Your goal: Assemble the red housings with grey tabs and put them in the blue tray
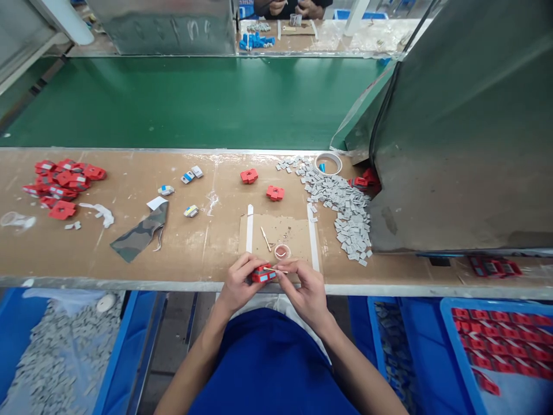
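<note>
Close to the table's front edge, my left hand (238,280) is closed round a red toy car body (260,275) with pale windows. My right hand (306,286) pinches a thin wooden stick (275,270), whose tip lies over the top of the red body. Just beyond the fingers stands a small round cup (282,251) with reddish-brown contents. Another short pale stick (265,238) lies on the cardboard sheet (298,227). Two more red parts, a left one (249,176) and a right one (275,193), sit farther back.
Small grey tiles (341,202) are heaped at right beside a tape roll (328,163). Red parts (64,181) pile up at far left, near a camouflage cloth (142,233). A metal housing (458,132) bounds the right side. Beyond runs a green belt (207,101); another person's hands (307,8) show behind it.
</note>
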{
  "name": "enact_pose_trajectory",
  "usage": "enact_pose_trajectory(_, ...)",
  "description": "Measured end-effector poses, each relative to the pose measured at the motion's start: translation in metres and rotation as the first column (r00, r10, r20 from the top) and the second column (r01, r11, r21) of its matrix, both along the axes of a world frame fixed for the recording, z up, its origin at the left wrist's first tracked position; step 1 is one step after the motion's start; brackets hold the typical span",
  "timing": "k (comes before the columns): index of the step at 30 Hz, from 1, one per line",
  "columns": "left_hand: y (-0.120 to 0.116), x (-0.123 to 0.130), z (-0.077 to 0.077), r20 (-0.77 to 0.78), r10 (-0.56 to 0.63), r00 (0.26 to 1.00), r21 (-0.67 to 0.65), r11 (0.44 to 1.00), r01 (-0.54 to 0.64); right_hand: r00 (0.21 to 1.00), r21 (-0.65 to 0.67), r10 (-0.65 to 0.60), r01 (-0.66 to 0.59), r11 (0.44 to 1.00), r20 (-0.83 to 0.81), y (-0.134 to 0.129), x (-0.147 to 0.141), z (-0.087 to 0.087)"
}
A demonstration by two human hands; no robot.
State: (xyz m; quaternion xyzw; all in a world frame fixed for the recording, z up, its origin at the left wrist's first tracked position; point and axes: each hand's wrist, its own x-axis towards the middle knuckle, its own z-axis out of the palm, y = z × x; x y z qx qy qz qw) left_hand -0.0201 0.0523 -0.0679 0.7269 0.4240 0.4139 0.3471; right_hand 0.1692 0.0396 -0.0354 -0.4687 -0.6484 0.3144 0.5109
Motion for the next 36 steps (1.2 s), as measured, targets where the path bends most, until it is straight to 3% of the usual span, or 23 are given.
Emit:
enact_pose_trajectory(12,0.0,0.0,0.0,-0.022,0.0,1.0,-0.03,1.0,-0.001,0.999,-0.022,0.02,-0.021,1.0,-0.034,0.002,0.0,0.002)
enact_pose_trajectory(18,0.0,-0.001,0.003,-0.01,-0.004,1.0,-0.058,0.998,0.004,0.996,-0.085,-0.08,0.075,0.994,-0.048,0.004,0.018,0.002)
enact_pose_trajectory(22,0.001,-0.001,0.005,0.01,0.004,1.0,-0.103,0.995,-0.003,0.99,-0.045,-0.134,0.136,0.99,0.051,0.011,0.026,-0.005)
enact_pose_trajectory(28,0.002,-0.004,0.001,0.085,0.029,0.996,-0.102,0.995,-0.02,0.973,-0.022,-0.044,0.05,0.999,0.225,0.019,0.03,-0.018)
enact_pose_trajectory(33,0.001,-0.007,-0.003,0.137,0.074,0.988,-0.177,0.983,-0.049,0.886,0.03,-0.226,0.234,0.972,0.405,0.066,0.079,-0.017)
enact_pose_trajectory(36,0.002,-0.008,-0.004,0.158,0.081,0.984,-0.198,0.979,-0.049,0.783,0.013,-0.214,0.255,0.967,0.584,0.109,0.109,-0.024)
